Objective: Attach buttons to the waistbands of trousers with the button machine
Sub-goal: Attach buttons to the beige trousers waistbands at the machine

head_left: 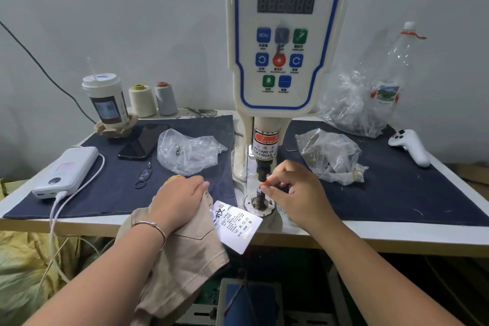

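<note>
Lower die post (260, 197) stands upright on its round base at the front bench (397, 222) edge, directly under the machine's upper punch (263, 171); both share one vertical axis with a short gap between. Right hand (293, 190) is at that gap, thumb and forefinger pinched on something small at the post's top, likely a button part, too small to make out; red nails show there. Right hand is plainly the nearer one to the die.

Trousers (185, 254), beige, hang off the front edge to the left of the die and below it. Left hand (180, 201) grips the bunched top of the cloth, fingers curled over it, just beside the die base but not on it. Judgement: once the post is loaded, the cloth has to travel right and up over the post, between the two dies.

White hang tag (238, 227) lies against the trousers; care symbols and an "M" readable, the rest too fine.

Button machine (287, 34) panel: "SERVO BUTTON MACHINE" under Chinese characters, dark digit display, "MENU" key. Ram label: "WARNING", "TAKE CARE OF YOUR FINGER".

Clear plastic bags (330, 156) sit on the dark cloth mat (119, 193) either side.
</note>
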A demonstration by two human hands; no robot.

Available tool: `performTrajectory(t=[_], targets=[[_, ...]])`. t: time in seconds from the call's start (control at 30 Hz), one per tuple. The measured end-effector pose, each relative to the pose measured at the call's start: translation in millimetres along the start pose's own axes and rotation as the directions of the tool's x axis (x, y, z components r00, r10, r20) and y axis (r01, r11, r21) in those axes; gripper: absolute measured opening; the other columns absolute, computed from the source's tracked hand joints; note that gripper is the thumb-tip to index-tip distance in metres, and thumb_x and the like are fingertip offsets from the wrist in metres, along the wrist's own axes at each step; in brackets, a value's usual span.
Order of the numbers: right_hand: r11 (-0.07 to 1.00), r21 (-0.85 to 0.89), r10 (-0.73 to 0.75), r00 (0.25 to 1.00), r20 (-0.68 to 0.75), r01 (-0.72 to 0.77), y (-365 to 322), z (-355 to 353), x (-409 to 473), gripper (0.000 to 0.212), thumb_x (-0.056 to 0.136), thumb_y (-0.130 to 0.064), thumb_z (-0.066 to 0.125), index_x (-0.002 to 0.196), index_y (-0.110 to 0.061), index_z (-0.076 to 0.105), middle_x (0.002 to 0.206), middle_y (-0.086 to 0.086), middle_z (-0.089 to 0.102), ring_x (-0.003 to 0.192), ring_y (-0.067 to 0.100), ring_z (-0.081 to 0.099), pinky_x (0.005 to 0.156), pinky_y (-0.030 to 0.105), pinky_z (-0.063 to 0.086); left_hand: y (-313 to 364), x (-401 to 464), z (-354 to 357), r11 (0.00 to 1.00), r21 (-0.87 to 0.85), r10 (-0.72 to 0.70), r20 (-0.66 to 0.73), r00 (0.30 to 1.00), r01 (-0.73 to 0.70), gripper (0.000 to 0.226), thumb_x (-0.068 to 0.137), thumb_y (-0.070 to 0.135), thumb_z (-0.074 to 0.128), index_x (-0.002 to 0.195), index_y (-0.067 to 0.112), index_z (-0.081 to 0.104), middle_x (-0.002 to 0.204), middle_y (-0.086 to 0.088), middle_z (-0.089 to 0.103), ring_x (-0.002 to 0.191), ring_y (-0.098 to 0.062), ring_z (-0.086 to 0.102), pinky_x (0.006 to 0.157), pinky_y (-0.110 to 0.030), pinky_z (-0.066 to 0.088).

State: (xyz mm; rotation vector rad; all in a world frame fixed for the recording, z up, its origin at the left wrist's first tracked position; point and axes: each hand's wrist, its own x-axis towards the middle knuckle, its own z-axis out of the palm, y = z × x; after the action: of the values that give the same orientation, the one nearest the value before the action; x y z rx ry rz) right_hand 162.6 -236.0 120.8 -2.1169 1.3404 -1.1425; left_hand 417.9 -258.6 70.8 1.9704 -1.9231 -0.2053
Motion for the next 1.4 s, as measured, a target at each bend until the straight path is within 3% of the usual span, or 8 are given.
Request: performTrajectory(t=[0.3,0.43,0.5,0.6,0.7,0.97,1.2,1.4], targets=[[0.997,0.061,0.059,0.99,-0.128,-0.051,-4.5,-14.3,-20.3,0.005,0.083,-0.013,0.074,0.078,-0.015,0.075,0.076,-0.008,0.066,0.071,0.006,0.059,0.064,0.011,0.042,12.5,-9.7,-29.4,0.977,-0.211,0.016,0.078,0.997,0.001,0.038,0.102,0.029,0.046,0.07,0.01,0.045,0.069,-0.003,0.05,0.073,-0.021,0.049,0.071,-0.037,0.038],[0.975,0.214,0.081,0.991,-0.105,-0.057,-24.0,-35.3,-40.8,0.016,0.084,-0.012,0.072,0.074,-0.025,0.074,0.07,-0.013,0.07,0.069,0.007,0.065,0.063,0.014,0.049,25.4,-38.1,-80.7,0.764,-0.645,0.196,0.214,0.957,-0.013,0.035,0.099,0.026,0.057,0.065,0.017,0.059,0.064,0.004,0.049,0.062,-0.008,0.046,0.06,-0.022,0.037],[0.959,0.276,0.075,0.997,-0.019,-0.067,-41.8,-38.7,-46.7,0.014,0.084,-0.011,0.071,0.077,-0.023,0.075,0.072,-0.008,0.072,0.069,0.017,0.065,0.067,0.03,0.054,37.0,-55.2,-105.3,0.675,-0.738,0.316,0.313,0.896,0.019,0.03,0.095,0.029,0.061,0.067,0.018,0.066,0.064,0.004,0.054,0.059,-0.006,0.049,0.054,-0.014,0.039],[0.909,0.405,0.036,0.989,0.147,-0.093,-75.5,-40.1,-52.2,0.018,0.084,-0.007,0.07,0.092,-0.023,0.075,0.086,-0.005,0.074,0.082,0.03,0.064,0.077,0.036,0.051,58.2,-74.5,-129.3,0.672,-0.74,0.42,0.366,0.83,-0.014,0.024,0.092,0.03,0.064,0.072,0.019,0.073,0.066,0.008,0.061,0.062,-0.003,0.056,0.058,-0.013,0.044],[0.844,0.523,-0.032,0.964,0.265,-0.116,-100.0,-43.5,-58.4,0.024,0.082,-0.003,0.072,0.099,-0.02,0.072,0.094,-0.002,0.073,0.084,0.017,0.066,0.077,0.029,0.053,78.1,-88.6,-144.1,0.686,-0.723,0.474,0.361,0.803,-0.08,0.019,0.089,0.03,0.062,0.083,0.021,0.078,0.078,0.006,0.069,0.076,-0.006,0.06,0.071,-0.02,0.048],[0.819,0.513,-0.023,0.879,0.476,-0.257,-104.4,-64.1,-71.7,0.008,0.079,-0.005,0.074,0.085,-0.002,0.07,0.076,0.004,0.068,0.071,0.011,0.059,0.069,0.022,0.047,102.1,-107.6,-157.9,0.644,-0.739,0.496,0.209,0.843,-0.196,0.018,0.093,0.032,0.063,0.085,0.025,0.078,0.083,0.003,0.071,0.081,-0.008,0.062,0.076,-0.027,0.05],[0.684,0.67,0.041,0.932,0.36,-0.289,-93.5,-87.7,-71.5,0.02,0.068,-0.006,0.068,0.083,0.007,0.07,0.086,0.01,0.07,0.082,0.015,0.064,0.077,0.021,0.05,110.1,-119.0,-146.9,0.582,-0.791,0.545,0.209,0.812,-0.187,0.027,0.095,0.027,0.051,0.075,0.028,0.071,0.072,0.011,0.059,0.07,-0.004,0.054,0.069,-0.016,0.044],[0.521,0.715,0.039,0.85,0.525,-0.466,-79.7,-97.5,-70.4,0.006,0.077,-0.008,0.066,0.076,-0.002,0.064,0.092,0.018,0.059,0.085,0.027,0.053,0.069,0.033,0.041,102.2,-120.0,-127.0,0.506,-0.841,0.615,0.197,0.763,-0.192,0.026,0.086,0.034,0.064,0.067,0.019,0.055,0.073,-0.018,0.039,0.07,-0.034,0.032,0.068,-0.034,0.027]])
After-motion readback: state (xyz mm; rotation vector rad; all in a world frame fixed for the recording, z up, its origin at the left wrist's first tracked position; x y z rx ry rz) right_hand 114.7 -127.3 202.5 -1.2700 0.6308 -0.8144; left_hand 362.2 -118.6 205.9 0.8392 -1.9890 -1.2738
